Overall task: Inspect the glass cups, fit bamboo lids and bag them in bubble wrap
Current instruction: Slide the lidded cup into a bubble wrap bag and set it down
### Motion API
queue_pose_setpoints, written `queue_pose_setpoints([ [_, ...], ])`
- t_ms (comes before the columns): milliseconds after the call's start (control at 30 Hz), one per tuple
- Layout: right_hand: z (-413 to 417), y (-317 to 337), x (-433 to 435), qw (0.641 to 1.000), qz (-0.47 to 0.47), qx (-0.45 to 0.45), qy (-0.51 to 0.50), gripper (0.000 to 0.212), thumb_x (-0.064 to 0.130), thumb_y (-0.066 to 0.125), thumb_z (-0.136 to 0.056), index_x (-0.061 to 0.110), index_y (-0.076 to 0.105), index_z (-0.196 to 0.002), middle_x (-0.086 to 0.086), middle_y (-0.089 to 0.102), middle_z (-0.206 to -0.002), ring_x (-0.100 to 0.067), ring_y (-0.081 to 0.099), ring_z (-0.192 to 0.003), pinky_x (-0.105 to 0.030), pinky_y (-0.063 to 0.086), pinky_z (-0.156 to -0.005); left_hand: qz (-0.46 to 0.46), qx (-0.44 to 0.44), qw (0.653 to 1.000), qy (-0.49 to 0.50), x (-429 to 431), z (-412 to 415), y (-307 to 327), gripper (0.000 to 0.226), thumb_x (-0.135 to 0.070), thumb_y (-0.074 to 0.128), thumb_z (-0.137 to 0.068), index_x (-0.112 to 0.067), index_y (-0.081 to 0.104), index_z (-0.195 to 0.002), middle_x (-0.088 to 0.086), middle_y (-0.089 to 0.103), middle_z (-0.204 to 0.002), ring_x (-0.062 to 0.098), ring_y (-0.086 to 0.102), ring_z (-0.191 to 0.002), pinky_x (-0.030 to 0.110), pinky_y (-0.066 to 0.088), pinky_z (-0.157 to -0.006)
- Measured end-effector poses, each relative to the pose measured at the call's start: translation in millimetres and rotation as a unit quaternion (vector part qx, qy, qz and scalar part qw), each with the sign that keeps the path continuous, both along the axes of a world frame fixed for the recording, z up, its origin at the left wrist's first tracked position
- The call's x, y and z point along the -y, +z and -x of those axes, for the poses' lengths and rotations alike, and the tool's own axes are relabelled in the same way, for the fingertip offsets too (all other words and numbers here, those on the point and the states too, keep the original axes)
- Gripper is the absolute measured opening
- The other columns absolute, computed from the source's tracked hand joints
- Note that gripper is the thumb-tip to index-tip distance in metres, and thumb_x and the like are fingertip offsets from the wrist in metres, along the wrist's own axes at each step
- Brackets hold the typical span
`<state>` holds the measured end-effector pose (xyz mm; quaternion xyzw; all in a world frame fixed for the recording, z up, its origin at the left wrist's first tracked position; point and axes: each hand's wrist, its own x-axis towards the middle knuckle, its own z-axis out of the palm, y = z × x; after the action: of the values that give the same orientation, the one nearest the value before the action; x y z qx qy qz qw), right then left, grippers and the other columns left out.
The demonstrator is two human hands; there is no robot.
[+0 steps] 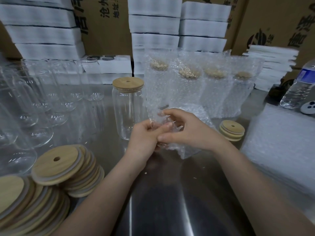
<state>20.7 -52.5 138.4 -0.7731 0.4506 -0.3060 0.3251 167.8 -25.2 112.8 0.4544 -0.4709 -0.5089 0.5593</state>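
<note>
Left grip (144,135), right grip (185,128) both pinching bubble-wrap bag (153,103) edge; carton (105,31) print: 沧州, 地址.

Chinese print on the cartons at the back

The middle carton (105,31) reads 沧州 and 地址; the right carton (279,17) shows large cropped characters I can't read, beside a round logo (257,39).

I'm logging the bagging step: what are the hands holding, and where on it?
Both the left hand and right hand pinch a bubble wrap bag by one edge; whether that is its mouth cannot be told.
</note>
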Motion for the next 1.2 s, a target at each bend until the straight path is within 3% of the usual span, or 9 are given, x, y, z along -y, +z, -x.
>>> queue_pose_setpoints([
  [133, 0.2, 0.5, 0.0, 0.999, -0.031, 0.034, 0.024, 0.054, 0.01, 0.083, -0.075, 0.031, 0.06, -0.119, 0.013, 0.067, -0.116, 0.0, 0.061, -0.112, -0.016, 0.045, -0.092, 0.011, 0.008, 1.0, 0.013, 2.2, -0.6, -0.4, 0.029, -0.021, 0.074, -0.085, -0.003, 0.058, -0.069, 0.002, 0.057, -0.048, 0.012, 0.053, -0.042, 0.026, 0.04, -0.051],
  [267, -0.5, 1.0, -0.1, 0.998, -0.031, 0.052, 0.015, 0.04, 0.001, 0.073, -0.083, 0.032, 0.066, -0.108, 0.016, 0.07, -0.106, 0.005, 0.065, -0.102, -0.013, 0.047, -0.086, 0.029, 0.023, 0.999, 0.032, 4.2, -1.0, -0.3, 0.034, -0.02, 0.075, -0.084, -0.009, 0.059, -0.055, 0.005, 0.052, -0.05, 0.012, 0.049, -0.042, 0.027, 0.041, -0.05],
  [333, -2.1, 1.0, -1.0, 0.998, -0.025, 0.058, 0.009, 0.036, -0.002, 0.069, -0.084, 0.031, 0.07, -0.101, 0.009, 0.074, -0.099, -0.001, 0.068, -0.097, -0.021, 0.052, -0.087, 0.035, 0.029, 0.998, 0.039, 4.4, -1.6, -0.5, 0.038, -0.019, 0.076, -0.083, -0.012, 0.057, -0.051, 0.004, 0.053, -0.05, 0.01, 0.051, -0.042, 0.026, 0.042, -0.049],
  [500, -4.4, 0.5, 0.6, 0.993, -0.009, 0.105, -0.048, 0.014, 0.004, 0.069, -0.087, 0.017, 0.073, -0.082, -0.017, 0.073, -0.089, -0.025, 0.068, -0.083, -0.048, 0.054, -0.083, 0.068, 0.03, 0.996, 0.042, 3.3, -2.5, 0.9, 0.047, -0.023, 0.078, -0.081, 0.02, 0.059, -0.075, 0.034, 0.06, -0.066, 0.023, 0.053, -0.057, 0.036, 0.043, -0.06],
  [633, -2.3, -1.9, 4.1, 0.985, 0.026, 0.135, -0.101, 0.022, 0.001, 0.072, -0.081, 0.022, 0.068, -0.073, -0.003, 0.072, -0.069, -0.02, 0.066, -0.068, -0.037, 0.053, -0.067, 0.055, 0.068, 0.995, 0.038, 2.7, -1.8, 0.5, 0.041, -0.024, 0.079, -0.08, 0.014, 0.064, -0.076, 0.016, 0.065, -0.061, 0.009, 0.051, -0.046, 0.026, 0.042, -0.051],
  [800, -0.5, -2.2, 6.6, 0.974, 0.013, 0.178, -0.14, 0.031, -0.005, 0.053, -0.087, 0.023, 0.066, -0.092, -0.005, 0.076, -0.074, -0.022, 0.072, -0.064, -0.029, 0.054, -0.058, 0.041, 0.17, 0.98, 0.091, 4.0, -2.6, -0.6, 0.025, 0.002, 0.068, -0.076, -0.009, 0.047, -0.07, 0.011, 0.06, -0.062, 0.01, 0.051, -0.042, 0.025, 0.043, -0.05],
  [967, -1.0, 2.4, 3.5, 0.974, -0.03, 0.192, -0.114, 0.041, -0.001, 0.036, -0.091, 0.023, 0.069, -0.097, -0.006, 0.076, -0.078, -0.026, 0.073, -0.068, -0.025, 0.05, -0.049, 0.067, 0.317, 0.944, 0.062, -2.3, -2.8, -3.8, 0.037, -0.012, 0.058, -0.08, -0.032, 0.051, -0.111, 0.002, 0.061, -0.064, 0.023, 0.067, -0.062, 0.036, 0.056, -0.076],
  [1133, -6.9, -0.5, -1.0, 0.983, -0.029, 0.155, -0.09, 0.004, 0.023, 0.068, -0.089, 0.025, 0.065, -0.088, -0.001, 0.073, -0.078, -0.017, 0.072, -0.067, -0.024, 0.052, -0.052, 0.067, 0.319, 0.941, 0.092, -5.2, 0.3, 1.4, 0.03, -0.023, 0.064, -0.082, -0.025, 0.064, -0.112, -0.006, 0.051, -0.062, 0.014, 0.056, -0.065, 0.019, 0.044, -0.06],
  [1200, -7.2, -2.0, -2.5, 0.987, -0.019, 0.138, -0.078, 0.027, 0.024, 0.082, -0.077, 0.026, 0.063, -0.096, 0.004, 0.071, -0.076, -0.007, 0.068, -0.06, -0.019, 0.05, -0.051, 0.043, 0.309, 0.947, 0.081, -7.7, 1.4, 4.9, 0.042, -0.041, 0.067, -0.074, -0.026, 0.061, -0.112, -0.005, 0.06, -0.073, 0.015, 0.06, -0.073, 0.024, 0.045, -0.062],
])
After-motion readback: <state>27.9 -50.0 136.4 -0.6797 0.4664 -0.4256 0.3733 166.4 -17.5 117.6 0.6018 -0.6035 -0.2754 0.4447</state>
